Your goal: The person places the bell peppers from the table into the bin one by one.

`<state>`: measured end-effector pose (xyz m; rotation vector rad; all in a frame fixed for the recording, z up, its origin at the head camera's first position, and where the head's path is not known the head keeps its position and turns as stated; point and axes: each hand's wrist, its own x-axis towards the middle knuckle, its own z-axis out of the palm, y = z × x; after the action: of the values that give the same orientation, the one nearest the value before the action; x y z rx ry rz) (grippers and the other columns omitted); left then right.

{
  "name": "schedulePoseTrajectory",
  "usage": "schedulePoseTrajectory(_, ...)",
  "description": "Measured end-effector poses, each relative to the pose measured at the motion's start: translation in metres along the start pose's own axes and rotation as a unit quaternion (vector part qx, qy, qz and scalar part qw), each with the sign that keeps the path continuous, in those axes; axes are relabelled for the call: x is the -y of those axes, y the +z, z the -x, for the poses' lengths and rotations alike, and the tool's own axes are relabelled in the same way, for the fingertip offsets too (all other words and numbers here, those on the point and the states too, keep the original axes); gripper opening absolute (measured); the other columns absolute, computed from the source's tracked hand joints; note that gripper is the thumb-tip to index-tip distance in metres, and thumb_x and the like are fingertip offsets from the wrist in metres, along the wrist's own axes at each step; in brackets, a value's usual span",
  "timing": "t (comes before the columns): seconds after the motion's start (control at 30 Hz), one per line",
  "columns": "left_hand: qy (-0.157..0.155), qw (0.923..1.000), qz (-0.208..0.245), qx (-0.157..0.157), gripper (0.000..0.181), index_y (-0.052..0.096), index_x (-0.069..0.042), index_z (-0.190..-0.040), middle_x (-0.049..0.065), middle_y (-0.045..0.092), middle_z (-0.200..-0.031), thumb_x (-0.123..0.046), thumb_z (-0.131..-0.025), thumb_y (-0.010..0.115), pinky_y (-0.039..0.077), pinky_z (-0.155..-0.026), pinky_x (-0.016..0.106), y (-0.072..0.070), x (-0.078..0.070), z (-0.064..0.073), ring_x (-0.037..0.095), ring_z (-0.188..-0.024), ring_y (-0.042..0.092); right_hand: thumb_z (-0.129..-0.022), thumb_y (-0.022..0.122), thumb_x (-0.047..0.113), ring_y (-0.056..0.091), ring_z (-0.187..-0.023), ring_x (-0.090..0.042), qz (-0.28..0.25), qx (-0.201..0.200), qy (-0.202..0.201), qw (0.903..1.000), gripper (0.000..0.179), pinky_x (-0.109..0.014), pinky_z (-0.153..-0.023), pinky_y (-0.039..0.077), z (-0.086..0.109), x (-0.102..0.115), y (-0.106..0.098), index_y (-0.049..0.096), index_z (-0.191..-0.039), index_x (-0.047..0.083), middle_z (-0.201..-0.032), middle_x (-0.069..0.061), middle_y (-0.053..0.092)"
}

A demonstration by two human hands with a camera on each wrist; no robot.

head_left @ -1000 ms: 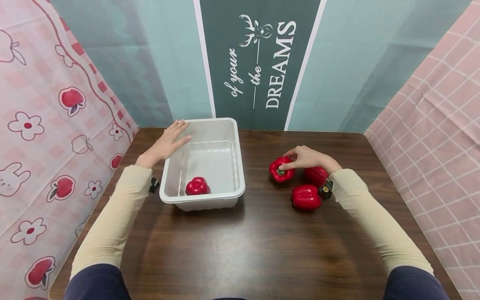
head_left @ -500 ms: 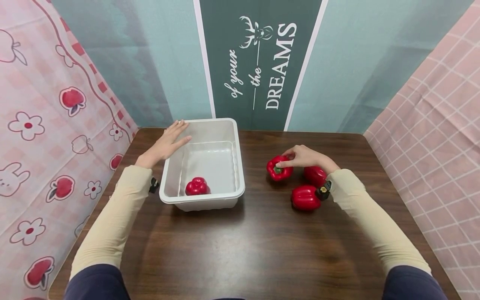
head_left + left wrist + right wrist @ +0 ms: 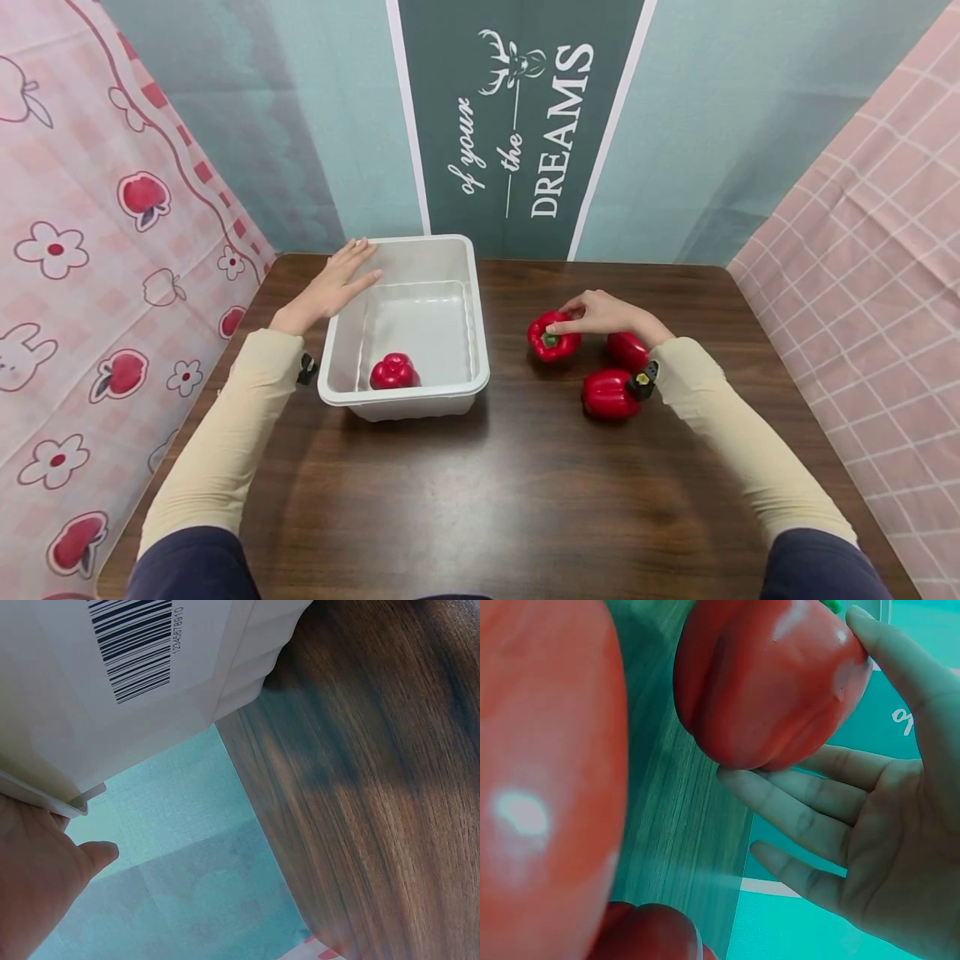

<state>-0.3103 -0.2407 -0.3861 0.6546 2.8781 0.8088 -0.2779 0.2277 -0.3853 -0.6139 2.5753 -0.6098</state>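
Note:
My right hand pinches a red bell pepper between thumb and fingers, its green stem facing left. In the right wrist view the thumb lies by the stem end of this bell pepper and fingertips touch its far side. Over the left rim of a white plastic bin rests my left hand, fingers extended. Another red bell pepper lies in the bin's near end. Just below my right wrist are two more: a front pepper and a rear pepper, partly covered.
The brown wooden table carries everything. A blue-green cloth hangs at the back, with patterned pink cloths at both sides. A barcode label shows on the bin's outer wall.
My right hand has shifted slightly left with the bell pepper, away from the two peppers beside it. The left hand and the bin have stayed in place.

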Motion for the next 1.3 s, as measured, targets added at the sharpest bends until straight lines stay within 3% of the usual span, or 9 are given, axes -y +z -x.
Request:
schedulePoseTrajectory(0.53,0.001,1.0,0.002,-0.003,0.069,0.018,-0.014,-0.15,0.011,0.006,-0.156,-0.052,-0.095,0.037,-0.003,-0.112,0.054,0.0,-0.002,0.0,0.02,-0.143,-0.007,-0.08,0.059,0.059,0.059,-0.079,-0.017,-0.012,-0.007,0.013,0.9998,0.067,-0.03,-0.072,0.048,-0.003,0.007,-0.002,0.062,-0.12,0.005,-0.091,0.0,0.071)
schedulePoseTrajectory(0.93,-0.002,1.0,-0.002,-0.002,0.069,0.017,-0.015,-0.15,0.008,0.005,-0.156,-0.052,-0.095,0.037,-0.003,-0.112,0.054,0.0,-0.002,0.0,0.022,-0.144,-0.006,-0.078,0.06,0.061,0.06,-0.092,-0.02,-0.025,-0.013,0.02,0.9994,0.069,-0.035,-0.077,0.052,-0.006,0.006,-0.004,0.062,-0.12,0.006,-0.104,-0.004,0.068)
schedulePoseTrajectory(1.13,0.002,0.9999,-0.01,0.002,0.069,0.017,-0.014,-0.15,0.006,0.003,-0.157,-0.052,-0.095,0.037,-0.002,-0.112,0.053,-0.001,-0.002,0.001,0.025,-0.144,-0.005,-0.08,0.059,0.06,0.061,-0.09,-0.021,-0.033,-0.015,0.027,0.999,0.068,-0.034,-0.076,0.052,-0.005,0.009,-0.002,0.062,-0.119,0.005,-0.102,-0.005,0.069)
schedulePoseTrajectory(1.3,0.004,0.9999,-0.011,0.003,0.07,0.017,-0.013,-0.149,0.008,0.003,-0.156,-0.052,-0.095,0.037,-0.002,-0.112,0.053,-0.001,-0.003,0.002,0.022,-0.144,-0.007,-0.081,0.058,0.059,0.063,-0.078,-0.021,-0.05,-0.015,0.035,0.998,0.067,-0.033,-0.073,0.051,-0.005,0.012,-0.002,0.062,-0.119,0.004,-0.092,-0.004,0.07)
